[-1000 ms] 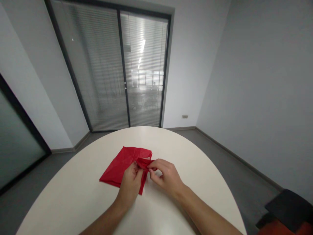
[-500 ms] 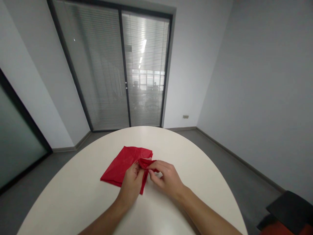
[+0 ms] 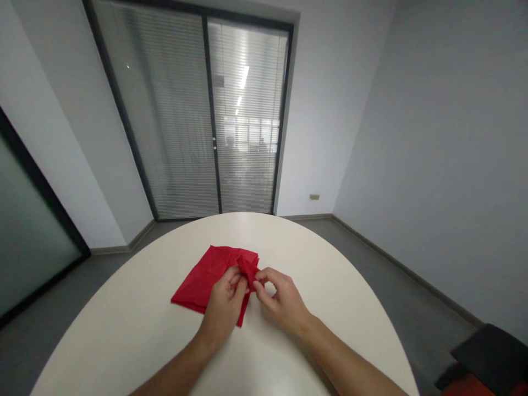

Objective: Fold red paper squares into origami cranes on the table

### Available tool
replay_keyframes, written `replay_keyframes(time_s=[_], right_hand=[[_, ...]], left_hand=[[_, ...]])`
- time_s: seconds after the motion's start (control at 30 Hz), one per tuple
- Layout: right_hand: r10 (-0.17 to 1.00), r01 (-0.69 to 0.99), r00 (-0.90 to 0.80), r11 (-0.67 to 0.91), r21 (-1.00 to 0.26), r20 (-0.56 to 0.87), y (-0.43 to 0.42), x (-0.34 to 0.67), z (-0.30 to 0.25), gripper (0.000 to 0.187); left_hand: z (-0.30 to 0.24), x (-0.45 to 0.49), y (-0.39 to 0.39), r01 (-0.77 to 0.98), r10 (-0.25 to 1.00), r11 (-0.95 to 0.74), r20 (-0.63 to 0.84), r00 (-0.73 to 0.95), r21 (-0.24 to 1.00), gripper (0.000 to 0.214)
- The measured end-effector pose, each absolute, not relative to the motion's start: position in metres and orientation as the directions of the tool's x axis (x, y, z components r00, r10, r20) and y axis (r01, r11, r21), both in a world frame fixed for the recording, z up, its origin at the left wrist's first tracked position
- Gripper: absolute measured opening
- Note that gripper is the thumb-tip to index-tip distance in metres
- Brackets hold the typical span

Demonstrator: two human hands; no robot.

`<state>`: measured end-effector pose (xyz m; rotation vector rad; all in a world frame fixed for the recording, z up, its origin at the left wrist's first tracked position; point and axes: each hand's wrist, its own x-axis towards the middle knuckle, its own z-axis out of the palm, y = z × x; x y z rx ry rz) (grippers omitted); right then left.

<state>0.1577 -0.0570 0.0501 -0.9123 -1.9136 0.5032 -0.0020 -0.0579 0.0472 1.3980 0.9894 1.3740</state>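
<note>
A red, creased, thin sheet-like bag [image 3: 206, 276] lies flat on the round table, its material looking like cloth or non-woven fabric. My left hand [image 3: 225, 300] is closed on its near right part, thumb and fingers pinching the material. My right hand [image 3: 282, 297] pinches the edge of a raised, bunched flap between thumb and index finger. That flap stands up between the two hands. A narrow red strip hangs toward me below my left fingertips. The fingertips partly hide how the material is folded.
The pale round table [image 3: 136, 330] fills the foreground. Beyond it stand glass panels with blinds [image 3: 177, 137] in dark frames. A wall socket [image 3: 314, 197] is low on the back wall. A black and red chair [image 3: 490, 357] is at the lower right.
The bunched flap between my hands has turned more upright, its tip now pointing up and left. My right fingers have shifted slightly right along its edge; my left hand stays about in place.
</note>
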Motion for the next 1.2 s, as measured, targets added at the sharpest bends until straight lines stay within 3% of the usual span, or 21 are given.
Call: replay_keyframes(time_s=[0.17,0.5,0.63,0.9,1.03,1.2], right_hand=[[0.838,0.076,-0.242,0.519,-0.851,0.489,-0.051,0.158,0.044,0.021],[0.902,-0.258,-0.245,0.292,-0.921,0.354,-0.037,0.161,0.039,0.031],[0.896,-0.292,-0.327,0.207,-0.934,0.301,-0.034,0.161,0.037,0.032],[0.899,-0.22,-0.31,0.248,-0.944,0.308,-0.032,0.165,0.04,0.032],[0.894,-0.26,-0.332,0.221,-0.94,0.302,-0.033,0.166,0.041,0.034],[0.888,-0.27,-0.34,0.223,-0.937,0.31,-0.035,0.169,0.042,0.038]], left_hand=[[0.052,-0.007,-0.058,-0.078,0.974,-0.219,0.223,0.048,0.973,0.036],[0.044,-0.007,-0.047,-0.191,0.963,-0.193,0.224,0.152,0.962,0.031],[0.045,-0.006,-0.048,-0.206,0.971,-0.181,0.208,0.116,0.962,0.032],[0.05,-0.008,-0.051,-0.093,0.953,-0.274,0.283,0.11,0.957,0.021],[0.047,-0.008,-0.051,-0.025,0.951,-0.305,0.306,0.048,0.952,0.02],[0.043,-0.005,-0.05,-0.15,0.978,-0.181,0.193,0.072,0.972,0.03]])
